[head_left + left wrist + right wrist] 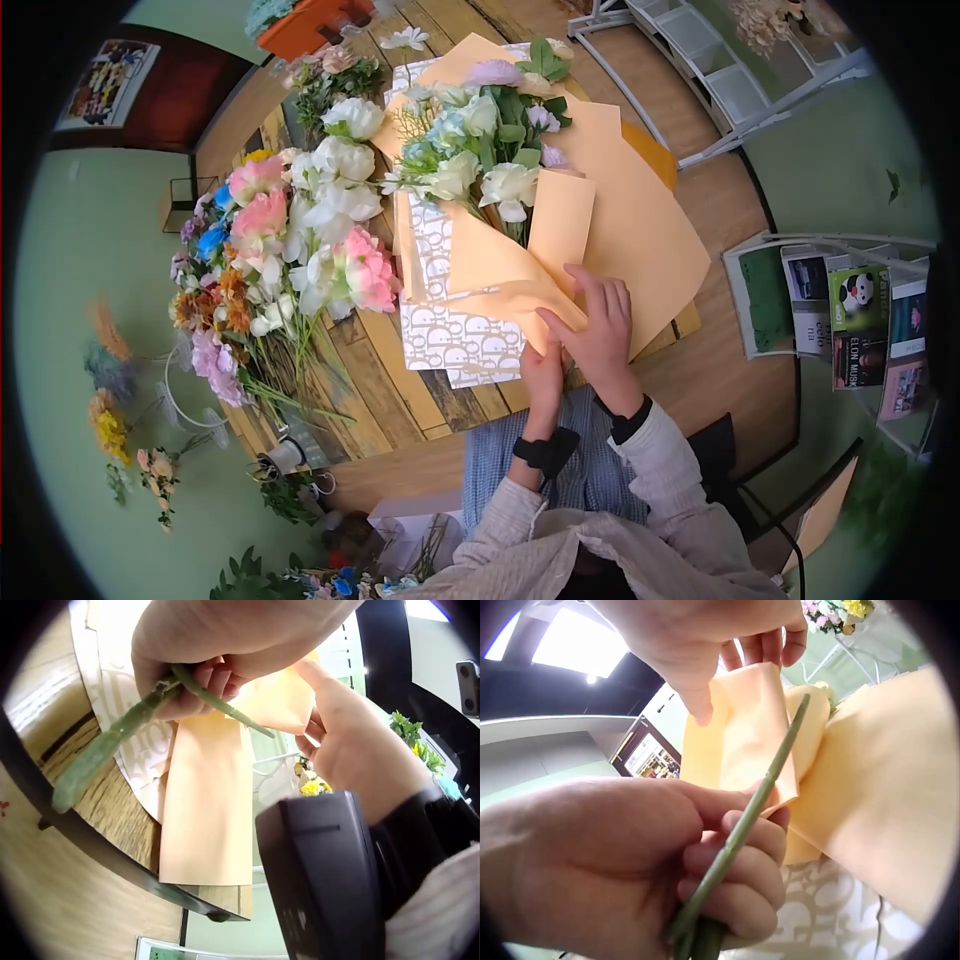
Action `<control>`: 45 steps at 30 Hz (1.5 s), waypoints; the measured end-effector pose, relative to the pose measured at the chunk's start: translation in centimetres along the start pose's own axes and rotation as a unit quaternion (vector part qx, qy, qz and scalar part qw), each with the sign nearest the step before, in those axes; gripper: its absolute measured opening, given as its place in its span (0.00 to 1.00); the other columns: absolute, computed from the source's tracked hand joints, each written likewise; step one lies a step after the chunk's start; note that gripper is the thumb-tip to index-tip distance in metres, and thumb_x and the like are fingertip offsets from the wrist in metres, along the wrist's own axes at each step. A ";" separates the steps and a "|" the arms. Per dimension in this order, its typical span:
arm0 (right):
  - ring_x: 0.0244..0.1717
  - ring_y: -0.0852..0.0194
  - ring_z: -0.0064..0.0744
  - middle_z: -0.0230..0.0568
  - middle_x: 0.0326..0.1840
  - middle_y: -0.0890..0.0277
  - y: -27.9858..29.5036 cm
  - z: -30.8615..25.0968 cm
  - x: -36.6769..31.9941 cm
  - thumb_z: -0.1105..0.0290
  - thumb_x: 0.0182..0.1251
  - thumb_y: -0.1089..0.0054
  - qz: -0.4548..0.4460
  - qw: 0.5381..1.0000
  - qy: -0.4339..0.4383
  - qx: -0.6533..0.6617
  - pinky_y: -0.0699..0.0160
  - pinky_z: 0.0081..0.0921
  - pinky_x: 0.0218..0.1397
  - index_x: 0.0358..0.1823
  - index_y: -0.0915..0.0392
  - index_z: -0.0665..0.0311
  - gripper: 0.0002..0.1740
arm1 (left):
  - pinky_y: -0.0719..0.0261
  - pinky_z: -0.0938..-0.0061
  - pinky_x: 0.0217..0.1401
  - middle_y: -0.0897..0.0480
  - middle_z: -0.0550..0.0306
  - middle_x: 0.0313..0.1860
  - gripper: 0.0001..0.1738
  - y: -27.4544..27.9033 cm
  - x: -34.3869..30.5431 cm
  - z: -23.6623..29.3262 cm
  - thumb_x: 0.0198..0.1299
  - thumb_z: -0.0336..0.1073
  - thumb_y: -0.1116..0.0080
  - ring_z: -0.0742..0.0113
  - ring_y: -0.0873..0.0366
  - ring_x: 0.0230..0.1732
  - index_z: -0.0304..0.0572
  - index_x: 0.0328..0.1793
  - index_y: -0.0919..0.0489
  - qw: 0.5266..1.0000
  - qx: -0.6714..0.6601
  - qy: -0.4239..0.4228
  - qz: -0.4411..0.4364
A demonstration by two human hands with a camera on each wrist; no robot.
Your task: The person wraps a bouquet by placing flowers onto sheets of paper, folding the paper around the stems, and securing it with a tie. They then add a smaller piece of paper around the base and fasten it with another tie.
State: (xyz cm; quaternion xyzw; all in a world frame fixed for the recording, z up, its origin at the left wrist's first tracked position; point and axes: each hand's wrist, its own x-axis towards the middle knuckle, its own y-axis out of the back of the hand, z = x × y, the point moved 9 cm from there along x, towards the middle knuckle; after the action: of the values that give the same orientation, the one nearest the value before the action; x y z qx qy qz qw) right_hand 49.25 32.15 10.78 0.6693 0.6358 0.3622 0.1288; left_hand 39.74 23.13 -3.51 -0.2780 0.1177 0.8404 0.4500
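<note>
My left hand (543,378) grips the green stems (769,769) of a bouquet together with the gathered base of peach wrapping paper (500,255). Its fingers curl round them in the right wrist view. Just above it, my right hand (605,325) pinches a folded part of the paper, thumb on the near face and fingers behind. White, pale blue and lilac flowers (480,130) with green leaves fan out of the wrap, away from me. Stem ends stick out below the left hand. The bouquet lies over white patterned sheets (470,345) and a broad peach sheet (640,220).
Many loose flowers (265,240) are heaped on the wooden table (370,385) to the left. An orange container (305,28) stands at the far end. To the right are a white-framed rack (715,95) and a magazine stand (755,300).
</note>
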 end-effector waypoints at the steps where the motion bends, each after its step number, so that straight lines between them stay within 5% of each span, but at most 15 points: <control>1: 0.36 0.36 0.34 0.37 0.35 0.33 -0.9 0.1 0.2 0.71 0.42 0.39 -0.024 1.000 0.006 -0.006 0.34 0.28 0.41 0.42 0.30 0.63 0.21 | 0.46 0.86 0.14 0.32 0.69 0.17 0.06 0.3 0.1 0.0 0.57 0.34 0.54 0.83 0.41 0.15 0.39 0.34 0.30 0.999 0.021 -0.027 0.011; 8: 0.32 0.37 0.29 0.34 0.27 0.37 -4.0 -2.4 0.0 0.73 0.41 0.49 -0.009 0.960 0.211 -0.182 0.33 0.19 0.30 0.35 0.30 0.63 0.15 | 0.43 0.85 0.15 0.29 0.67 0.19 0.06 -0.1 -0.4 -0.2 0.56 0.32 0.53 0.82 0.38 0.16 0.36 0.33 0.30 0.999 0.035 -0.019 -0.008; 13: 0.34 0.37 0.35 0.39 0.27 0.40 -7.0 -0.3 0.2 0.75 0.42 0.50 -0.123 0.962 0.133 -0.206 0.31 0.26 0.34 0.34 0.33 0.66 0.13 | 0.41 0.85 0.17 0.28 0.65 0.21 0.09 0.2 -0.6 -0.8 0.55 0.32 0.53 0.82 0.37 0.18 0.32 0.36 0.30 0.994 0.082 -0.068 0.010; 17: 0.35 0.37 0.32 0.36 0.30 0.38 -5.7 -0.4 1.9 0.72 0.45 0.48 -0.111 0.971 0.105 -0.183 0.33 0.24 0.38 0.32 0.35 0.62 0.10 | 0.40 0.85 0.19 0.27 0.64 0.22 0.12 0.5 -0.7 -0.2 0.57 0.35 0.53 0.81 0.36 0.20 0.30 0.37 0.30 0.997 0.054 -0.059 0.024; 19: 0.40 0.38 0.34 0.38 0.35 0.36 -2.7 -1.3 3.7 0.72 0.46 0.49 -0.091 0.994 0.028 -0.052 0.35 0.29 0.42 0.38 0.35 0.61 0.14 | 0.30 0.74 0.40 0.22 0.49 0.35 0.19 0.2 -0.8 0.4 0.59 0.42 0.53 0.65 0.25 0.37 0.28 0.45 0.30 0.994 0.095 -0.049 0.002; 20: 0.40 0.38 0.34 0.38 0.35 0.36 -2.4 -1.9 4.2 0.72 0.46 0.49 -0.093 0.994 0.031 -0.052 0.35 0.29 0.42 0.38 0.35 0.61 0.14 | 0.30 0.74 0.40 0.22 0.49 0.35 0.19 0.1 -0.9 0.6 0.59 0.42 0.53 0.65 0.25 0.37 0.28 0.45 0.30 0.995 0.092 -0.050 0.004; 23: 0.42 0.38 0.35 0.39 0.39 0.35 -2.1 -4.9 5.5 0.72 0.45 0.48 -0.038 0.972 0.163 -0.167 0.36 0.30 0.42 0.41 0.34 0.60 0.18 | 0.30 0.74 0.41 0.22 0.50 0.35 0.20 -0.2 -1.2 0.7 0.59 0.42 0.53 0.65 0.25 0.38 0.28 0.45 0.30 0.995 0.093 -0.035 0.010; 25: 0.42 0.39 0.34 0.38 0.37 0.35 -4.7 -6.7 5.1 0.72 0.42 0.48 -0.074 0.895 0.317 -0.304 0.37 0.28 0.40 0.38 0.32 0.59 0.17 | 0.30 0.74 0.41 0.22 0.48 0.36 0.20 -0.2 -1.3 1.3 0.59 0.42 0.53 0.64 0.25 0.38 0.28 0.45 0.30 0.990 0.130 -0.047 0.022; 29: 0.38 0.36 0.32 0.35 0.31 0.34 -6.7 -7.5 6.0 0.72 0.42 0.48 -0.127 0.897 0.345 -0.244 0.37 0.24 0.37 0.29 0.29 0.59 0.09 | 0.30 0.73 0.40 0.22 0.46 0.35 0.20 -0.3 -1.6 1.5 0.59 0.41 0.53 0.63 0.25 0.38 0.27 0.45 0.30 0.992 0.115 -0.055 0.024; 31: 0.32 0.34 0.31 0.33 0.24 0.33 -7.2 -7.1 7.8 0.73 0.41 0.48 -0.142 0.928 0.296 -0.178 0.35 0.24 0.35 0.20 0.30 0.61 0.02 | 0.30 0.73 0.40 0.22 0.46 0.35 0.20 0.0 -1.5 1.1 0.59 0.41 0.53 0.63 0.26 0.38 0.27 0.44 0.30 0.987 0.139 -0.073 0.037; 35: 0.29 0.32 0.34 0.34 0.20 0.33 -6.7 -5.9 10.6 0.76 0.40 0.48 -0.121 0.963 0.222 -0.097 0.34 0.26 0.33 0.18 0.29 0.63 0.00 | 0.30 0.74 0.40 0.22 0.47 0.35 0.20 -0.2 -1.5 1.7 0.59 0.42 0.53 0.64 0.26 0.37 0.27 0.44 0.30 0.990 0.120 -0.074 0.027; 37: 0.30 0.33 0.34 0.33 0.24 0.34 -7.0 -4.7 11.0 0.75 0.41 0.46 -0.210 0.964 0.162 0.028 0.32 0.27 0.34 0.33 0.27 0.62 0.12 | 0.30 0.74 0.40 0.22 0.47 0.35 0.20 -0.2 -1.5 1.6 0.59 0.42 0.53 0.65 0.26 0.37 0.27 0.45 0.30 0.993 0.101 -0.066 0.019; 40: 0.32 0.32 0.39 0.37 0.25 0.33 -3.8 -3.8 11.0 0.72 0.42 0.41 -0.203 0.973 0.072 0.084 0.31 0.31 0.35 0.35 0.29 0.60 0.15 | 0.30 0.75 0.41 0.22 0.49 0.36 0.20 -0.1 -1.5 1.5 0.59 0.42 0.53 0.66 0.26 0.38 0.28 0.45 0.30 0.995 0.075 -0.065 0.006; 45: 0.33 0.32 0.37 0.36 0.28 0.34 -2.6 -0.6 4.5 0.68 0.42 0.38 -0.177 0.983 -0.012 -0.042 0.31 0.29 0.34 0.39 0.33 0.60 0.21 | 0.30 0.77 0.39 0.23 0.53 0.35 0.20 -0.5 -1.5 1.8 0.59 0.42 0.53 0.70 0.27 0.36 0.28 0.45 0.30 0.993 0.082 -0.088 0.018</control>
State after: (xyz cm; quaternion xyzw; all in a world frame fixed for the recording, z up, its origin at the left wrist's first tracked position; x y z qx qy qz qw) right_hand 46.59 36.59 10.99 0.5443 0.7270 0.3520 0.2267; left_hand 40.17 23.23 -1.18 -0.1633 0.1509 0.8572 0.4646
